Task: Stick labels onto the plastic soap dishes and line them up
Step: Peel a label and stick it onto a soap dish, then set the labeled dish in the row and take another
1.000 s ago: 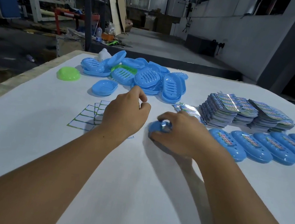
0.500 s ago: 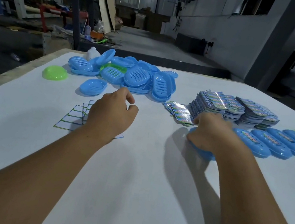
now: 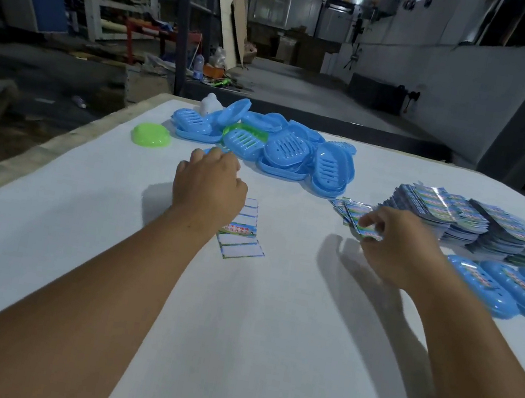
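My left hand (image 3: 209, 186) reaches toward twelve o'clock, fingers curled over a loose blue soap dish (image 3: 211, 150) at the near edge of the pile of dishes (image 3: 283, 150); I cannot tell whether they grip it. My right hand (image 3: 395, 245) pinches a label (image 3: 368, 232) from the small loose batch (image 3: 346, 209), the label stacks (image 3: 478, 228) at its two o'clock. Labelled dishes (image 3: 509, 292) line up at three o'clock, used backing sheets (image 3: 243, 234) beside my left wrist.
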`<state>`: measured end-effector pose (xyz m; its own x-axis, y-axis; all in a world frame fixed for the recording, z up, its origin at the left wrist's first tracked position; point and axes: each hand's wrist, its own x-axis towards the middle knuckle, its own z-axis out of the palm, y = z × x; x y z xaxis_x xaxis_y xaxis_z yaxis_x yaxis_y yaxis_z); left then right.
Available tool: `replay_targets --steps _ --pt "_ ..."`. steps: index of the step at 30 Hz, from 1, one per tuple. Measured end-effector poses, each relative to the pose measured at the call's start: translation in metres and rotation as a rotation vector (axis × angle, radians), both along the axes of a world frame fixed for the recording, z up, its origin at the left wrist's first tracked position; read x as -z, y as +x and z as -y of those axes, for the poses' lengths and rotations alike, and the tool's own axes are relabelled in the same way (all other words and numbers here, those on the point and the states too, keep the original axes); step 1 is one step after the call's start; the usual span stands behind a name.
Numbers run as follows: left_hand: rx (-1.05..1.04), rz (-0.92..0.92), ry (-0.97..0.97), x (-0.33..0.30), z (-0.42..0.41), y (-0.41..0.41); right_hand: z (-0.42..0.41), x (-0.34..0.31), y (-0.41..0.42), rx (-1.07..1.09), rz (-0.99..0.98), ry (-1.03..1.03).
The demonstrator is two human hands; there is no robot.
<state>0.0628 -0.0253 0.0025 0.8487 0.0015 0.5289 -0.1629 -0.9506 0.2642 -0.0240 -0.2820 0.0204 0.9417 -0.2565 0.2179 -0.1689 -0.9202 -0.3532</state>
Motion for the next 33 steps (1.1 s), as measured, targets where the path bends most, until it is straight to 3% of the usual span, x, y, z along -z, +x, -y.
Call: replay_targets --steps 7,15,18,20,26,33 --pt "-0.076 -0.266 0.025 0.010 -0.025 0.021 -0.026 0.012 0.012 -0.226 0.110 0.022" --pt "-0.078 -0.046 -0.026 0.001 -0.019 0.017 -0.039 0.017 0.020 -0.313 0.225 0.102" --pt "0.036 0.140 -0.214 -0.006 -0.013 0.008 -0.044 0.019 0.019 -0.310 0.282 0.153" --pt "0.146 0.155 -0.386 -0.011 -0.008 0.000 -0.047 0.019 0.018 -0.324 0.337 0.190" --pt "0.367 -0.299 -1.135 -0.022 0.018 -0.017 -0.054 0.015 0.014 -0.435 0.412 0.225" --pt "0.413 -0.636 -1.401 -0.023 0.029 -0.033 -0.053 0.015 0.009 -0.489 0.302 0.188"
